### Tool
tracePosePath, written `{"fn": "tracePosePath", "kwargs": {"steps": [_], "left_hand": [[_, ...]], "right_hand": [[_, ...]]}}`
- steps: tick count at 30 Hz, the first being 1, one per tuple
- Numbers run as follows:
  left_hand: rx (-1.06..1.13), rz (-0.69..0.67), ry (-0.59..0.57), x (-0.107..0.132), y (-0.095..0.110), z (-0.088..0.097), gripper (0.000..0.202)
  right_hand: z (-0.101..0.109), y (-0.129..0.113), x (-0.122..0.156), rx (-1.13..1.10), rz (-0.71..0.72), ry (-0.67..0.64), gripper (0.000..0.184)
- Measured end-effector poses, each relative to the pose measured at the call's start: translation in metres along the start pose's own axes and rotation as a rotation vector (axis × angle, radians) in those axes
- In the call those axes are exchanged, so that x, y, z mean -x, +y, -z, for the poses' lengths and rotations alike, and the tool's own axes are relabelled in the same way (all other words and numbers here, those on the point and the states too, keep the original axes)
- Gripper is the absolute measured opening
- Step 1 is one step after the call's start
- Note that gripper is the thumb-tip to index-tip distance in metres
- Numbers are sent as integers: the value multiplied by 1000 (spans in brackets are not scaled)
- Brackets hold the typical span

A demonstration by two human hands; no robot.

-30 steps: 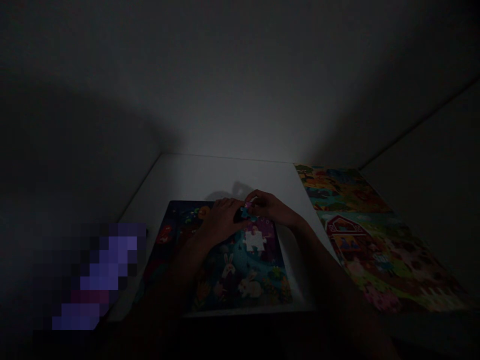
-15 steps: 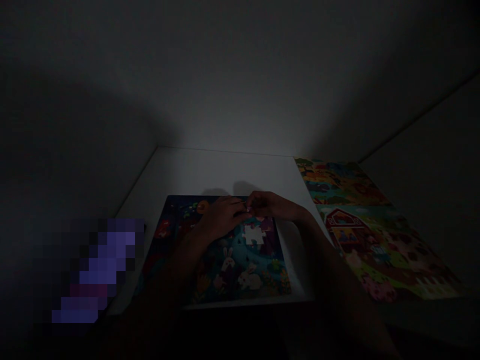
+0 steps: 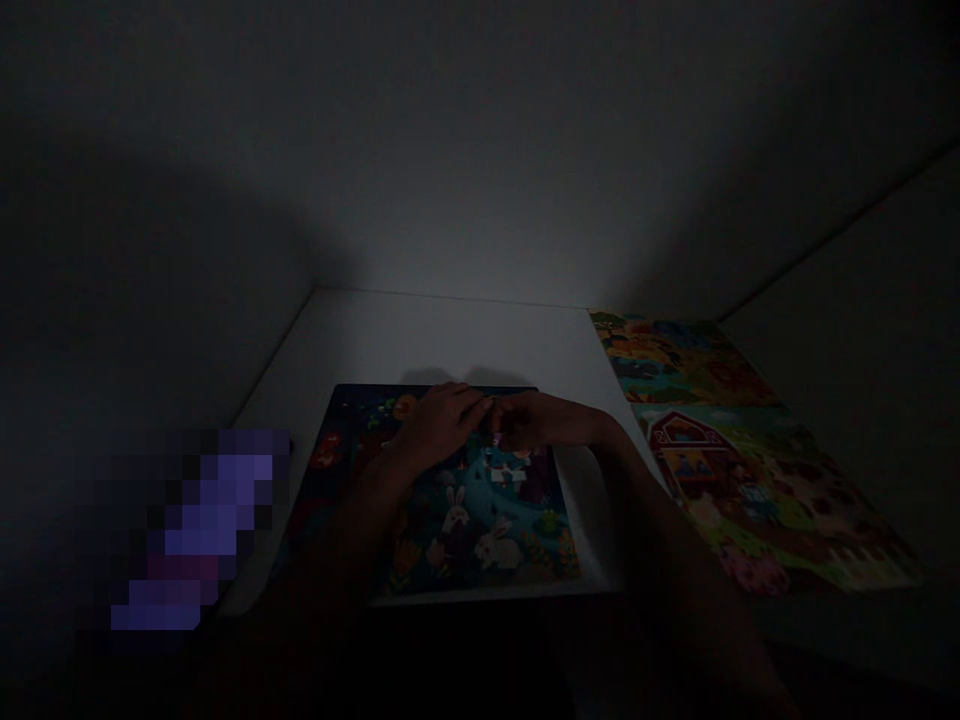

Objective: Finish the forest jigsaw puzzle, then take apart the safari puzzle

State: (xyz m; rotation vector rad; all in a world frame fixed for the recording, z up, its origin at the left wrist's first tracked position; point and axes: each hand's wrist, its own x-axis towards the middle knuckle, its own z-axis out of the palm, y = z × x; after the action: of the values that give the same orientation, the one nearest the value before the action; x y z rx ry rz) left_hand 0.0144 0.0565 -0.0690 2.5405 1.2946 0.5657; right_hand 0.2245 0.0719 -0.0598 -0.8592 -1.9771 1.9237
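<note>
A dark jigsaw puzzle (image 3: 469, 535) with white rabbits lies on a white table (image 3: 435, 335) in dim light. My left hand (image 3: 442, 420) rests on the puzzle's upper middle with its fingers stretched out and holds nothing. My right hand (image 3: 544, 422) meets it fingertip to fingertip, its fingers pinched on a small puzzle piece (image 3: 508, 462) that sits low over the spot near the puzzle's upper right. How far the piece is seated I cannot tell.
Two bright farm-scene puzzles (image 3: 720, 470) lie along the right side of the table. A blurred purple patch (image 3: 195, 530) sits at the left edge. Walls close the table in at the back and left.
The white piece-shaped gap that showed below my hands is now mostly covered. My right hand has come down onto the puzzle with the piece, and the left hand has stayed beside it.
</note>
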Motion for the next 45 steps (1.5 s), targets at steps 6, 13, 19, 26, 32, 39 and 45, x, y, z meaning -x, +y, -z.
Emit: {"fn": "tracePosePath", "kwargs": {"steps": [6,13,19,26,32,39,45], "left_hand": [[-13,3,-1,0,1,0,34],[-14,10,13,0,1,0,30],[-20,-4,-10,-2,0,-1,28],[-7,-22,22,-1,-2,-5,26],[-23,-26,26,-1,-4,-6,26],[-26,-16,23,-1,-1,-4,26],[-30,-12,6,-2,-2,-5,26]], "right_hand": [[-2,2,-3,90,-13,-47,20],[-13,1,-5,200,-20,-25,14],[-15,-11,2,259,-60,-4,14],[-13,-10,0,303,-72,12,16],[-15,-11,1,350,-66,18,14],[-18,-12,1,404,-82,41,17],[-18,-15,1,408,-78,33,21]]}}
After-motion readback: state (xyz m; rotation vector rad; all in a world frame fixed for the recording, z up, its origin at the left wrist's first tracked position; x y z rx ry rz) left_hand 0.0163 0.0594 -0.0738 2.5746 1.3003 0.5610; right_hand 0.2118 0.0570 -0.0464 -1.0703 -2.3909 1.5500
